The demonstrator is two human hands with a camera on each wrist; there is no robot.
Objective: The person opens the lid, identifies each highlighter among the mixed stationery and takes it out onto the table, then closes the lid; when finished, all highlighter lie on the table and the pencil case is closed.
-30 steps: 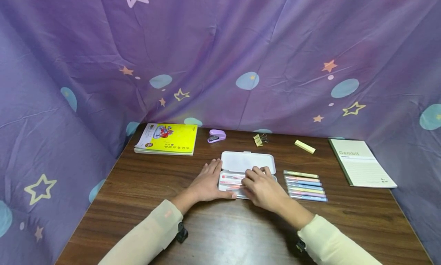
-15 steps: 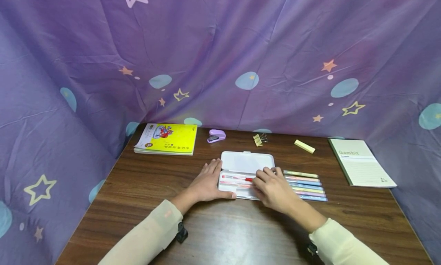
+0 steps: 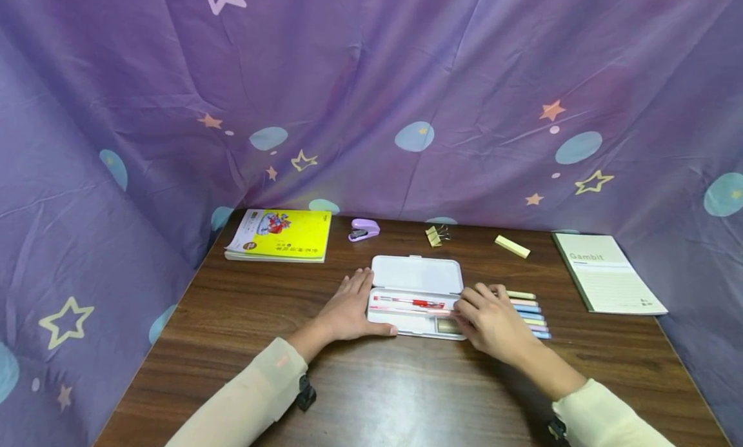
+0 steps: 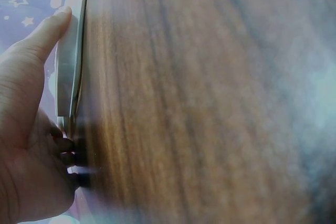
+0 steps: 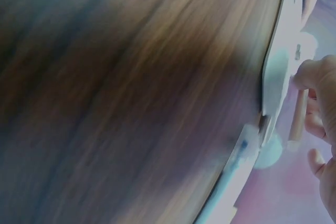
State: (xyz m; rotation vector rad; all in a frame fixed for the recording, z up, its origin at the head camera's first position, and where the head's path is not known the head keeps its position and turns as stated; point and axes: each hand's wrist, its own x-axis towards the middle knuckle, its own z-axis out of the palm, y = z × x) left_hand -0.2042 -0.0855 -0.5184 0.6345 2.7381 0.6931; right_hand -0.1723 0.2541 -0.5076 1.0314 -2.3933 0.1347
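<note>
A white pencil case (image 3: pixel 415 333) lies on the table with its lid (image 3: pixel 416 274) raised flat behind it. Inside are a red pen (image 3: pixel 426 303), a thin pink pen (image 3: pixel 400 309) and a small tan block (image 3: pixel 447 326). Straight-fingered, my left hand (image 3: pixel 344 311) steadies the case's left end, its thumb (image 4: pixel 52 27) along the front edge. At the right end, my right hand (image 3: pixel 487 318) pinches a slim orange-pink pen (image 5: pixel 298 116), best seen in the right wrist view; in the head view the hand mostly covers it.
Several pastel pens (image 3: pixel 531 310) lie in a row right of the case, partly behind my right hand. Along the back are a yellow book (image 3: pixel 296 234), a purple stapler (image 3: pixel 364 230), binder clips (image 3: pixel 436 235), a yellow sticky-note strip (image 3: pixel 513 246) and a notebook (image 3: pixel 609 276).
My right hand has slid rightward along the case with the orange-pink pen, uncovering the red pen and the tan block. My left hand has stayed put.
</note>
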